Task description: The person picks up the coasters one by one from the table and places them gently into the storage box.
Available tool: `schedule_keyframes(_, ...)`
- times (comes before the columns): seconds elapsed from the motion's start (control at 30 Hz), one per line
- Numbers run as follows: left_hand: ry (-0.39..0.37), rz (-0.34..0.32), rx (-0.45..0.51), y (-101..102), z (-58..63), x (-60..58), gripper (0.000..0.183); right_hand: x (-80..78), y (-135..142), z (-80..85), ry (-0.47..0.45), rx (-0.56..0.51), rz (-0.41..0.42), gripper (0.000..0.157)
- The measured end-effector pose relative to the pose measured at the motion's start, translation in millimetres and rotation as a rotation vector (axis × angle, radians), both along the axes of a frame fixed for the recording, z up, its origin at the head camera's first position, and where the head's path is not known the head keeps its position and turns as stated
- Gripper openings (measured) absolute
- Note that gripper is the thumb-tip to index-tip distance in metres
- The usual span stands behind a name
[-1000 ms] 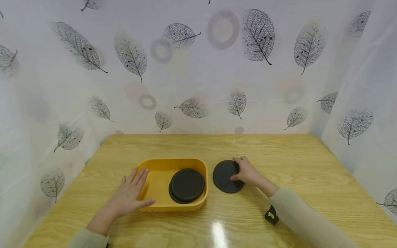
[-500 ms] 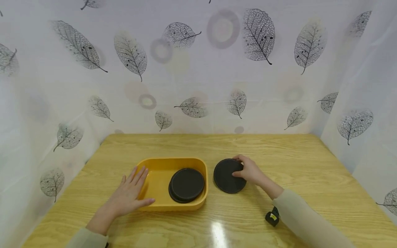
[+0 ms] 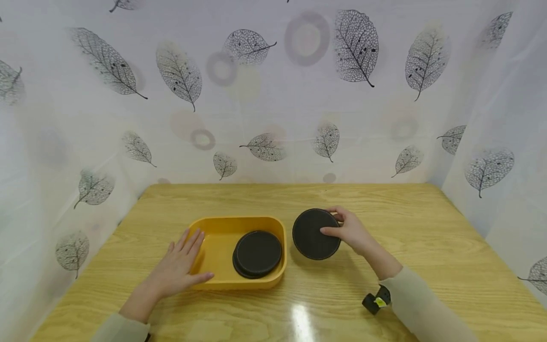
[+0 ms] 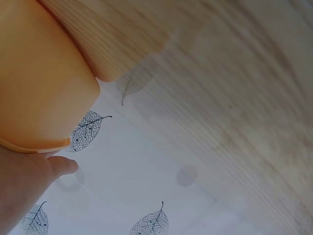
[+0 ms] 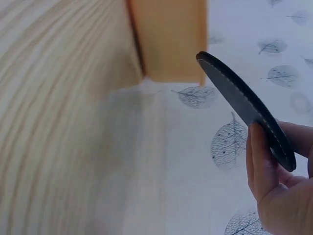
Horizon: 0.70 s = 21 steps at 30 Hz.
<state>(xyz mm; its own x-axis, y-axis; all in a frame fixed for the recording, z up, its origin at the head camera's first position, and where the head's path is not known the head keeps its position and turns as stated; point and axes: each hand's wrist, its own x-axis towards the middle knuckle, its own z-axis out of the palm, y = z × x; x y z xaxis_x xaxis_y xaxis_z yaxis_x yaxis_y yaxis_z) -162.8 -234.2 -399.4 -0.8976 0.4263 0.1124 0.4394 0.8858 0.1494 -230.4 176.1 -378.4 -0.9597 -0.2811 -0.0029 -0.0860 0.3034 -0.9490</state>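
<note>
My right hand (image 3: 351, 232) pinches a round black coaster (image 3: 312, 235) by its right edge, thumb on the upper face and fingers behind. In the right wrist view the coaster (image 5: 239, 100) is tilted, off the table, with light stitching along its rim. A yellow rectangular tray (image 3: 237, 286) stands just left of it. Inside, at the tray's right end, black coasters (image 3: 259, 251) lie stacked, the top one slightly offset from the one below. My left hand (image 3: 177, 271) rests with spread, straight fingers over the tray's left rim. The left wrist view catches only part of that hand beside the tray (image 4: 44, 78).
The wooden table (image 3: 363, 199) carries the tray near its middle. Behind and at both sides hangs a white curtain (image 3: 273, 104) with a leaf print. A black strap-like device (image 3: 376, 301) sits at the right wrist.
The right hand has lifted the coaster off the table and tilted it, moving it slightly up and away. The left hand and the tray stay in place.
</note>
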Motion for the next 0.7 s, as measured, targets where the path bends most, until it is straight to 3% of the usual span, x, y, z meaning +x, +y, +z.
schedule_keyframes(0.3, 0.006, 0.005, -0.004, -1, -0.6, -0.2, 0.092, -1.3, -22, 16.8, -0.070, -0.223, -0.018, 0.060)
schedule_keyframes(0.7, -0.003, 0.003, 0.005, 1, 1.6, 0.9, 0.092, -3.3, -77, 17.8, -0.109, -0.256, 0.061, 0.055)
